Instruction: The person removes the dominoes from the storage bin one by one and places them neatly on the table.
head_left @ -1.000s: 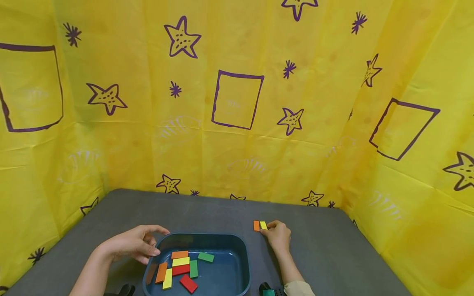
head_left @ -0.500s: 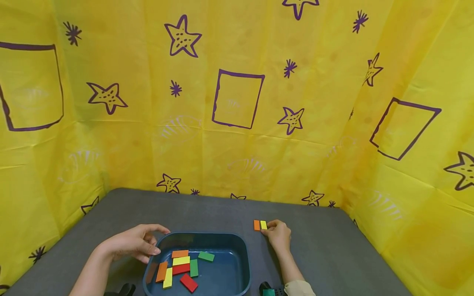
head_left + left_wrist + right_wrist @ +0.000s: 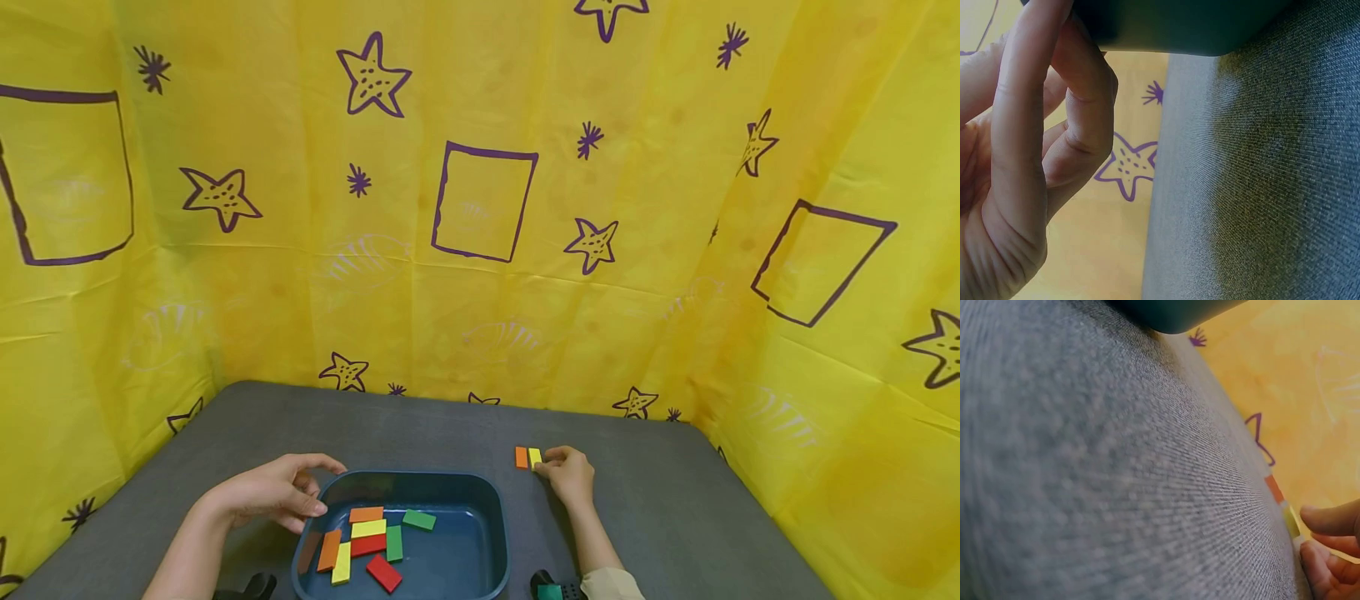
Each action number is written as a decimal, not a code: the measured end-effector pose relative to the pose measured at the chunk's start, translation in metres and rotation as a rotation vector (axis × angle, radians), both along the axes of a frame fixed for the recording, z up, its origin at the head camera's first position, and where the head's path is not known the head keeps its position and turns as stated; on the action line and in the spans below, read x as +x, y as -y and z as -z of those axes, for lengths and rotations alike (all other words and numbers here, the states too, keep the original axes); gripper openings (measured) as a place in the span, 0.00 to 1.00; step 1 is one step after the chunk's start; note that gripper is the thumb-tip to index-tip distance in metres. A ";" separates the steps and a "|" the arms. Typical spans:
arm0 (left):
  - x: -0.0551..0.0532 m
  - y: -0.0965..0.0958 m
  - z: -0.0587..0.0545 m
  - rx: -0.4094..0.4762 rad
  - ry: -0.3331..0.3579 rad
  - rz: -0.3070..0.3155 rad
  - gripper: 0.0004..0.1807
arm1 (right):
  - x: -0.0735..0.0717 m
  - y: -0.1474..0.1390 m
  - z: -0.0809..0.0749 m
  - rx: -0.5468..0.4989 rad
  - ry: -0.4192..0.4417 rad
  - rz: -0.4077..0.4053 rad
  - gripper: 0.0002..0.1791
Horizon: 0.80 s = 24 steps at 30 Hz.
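Note:
A dark blue tray (image 3: 480, 492) holds several small flat blocks: orange (image 3: 367, 515), yellow (image 3: 368, 529), red (image 3: 384, 574) and green (image 3: 418, 520). At the tray's left wall, my left hand (image 3: 270, 492) grips the rim, thumb on the inner side and a finger along the far corner. To the right of the tray, an orange block (image 3: 521, 457) and a yellow block (image 3: 534, 459) lie side by side on the grey table. My right hand (image 3: 570, 477) pinches the yellow block at its right side; its fingertips partly cover it, also in the right wrist view.
The grey table (image 3: 675, 517) ends at a yellow curtain (image 3: 480, 333) with purple stars, which encloses the back and both sides. Black straps (image 3: 258, 586) show at the bottom edge near both wrists.
Both hands stay almost in place. My right hand's fingertips have shifted very slightly at the yellow block. The whole view has drifted a few pixels.

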<state>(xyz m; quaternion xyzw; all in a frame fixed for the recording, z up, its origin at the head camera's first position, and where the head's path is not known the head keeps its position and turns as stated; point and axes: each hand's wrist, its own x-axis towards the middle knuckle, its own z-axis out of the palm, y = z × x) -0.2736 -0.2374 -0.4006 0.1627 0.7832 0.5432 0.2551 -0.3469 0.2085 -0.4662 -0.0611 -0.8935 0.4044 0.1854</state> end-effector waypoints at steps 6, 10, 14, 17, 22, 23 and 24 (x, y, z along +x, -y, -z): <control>0.001 0.000 -0.001 0.004 0.003 0.002 0.35 | 0.001 -0.001 -0.004 -0.016 0.001 0.021 0.15; 0.001 0.000 -0.001 0.009 0.004 0.013 0.35 | 0.001 -0.001 -0.008 -0.032 0.016 0.032 0.14; 0.001 -0.001 -0.001 0.006 0.000 0.013 0.35 | 0.003 0.004 -0.019 -0.057 0.022 0.019 0.13; 0.001 -0.001 -0.002 0.005 -0.006 0.017 0.35 | 0.008 0.013 -0.034 -0.109 0.028 -0.027 0.14; 0.002 -0.001 -0.002 0.007 -0.015 0.020 0.36 | 0.023 0.034 -0.062 -0.235 0.027 -0.175 0.15; 0.002 -0.001 -0.002 0.008 -0.016 0.022 0.36 | 0.027 0.039 -0.067 -0.259 0.030 -0.208 0.15; 0.002 0.000 -0.002 0.009 -0.017 0.022 0.36 | 0.030 0.043 -0.071 -0.283 0.033 -0.240 0.15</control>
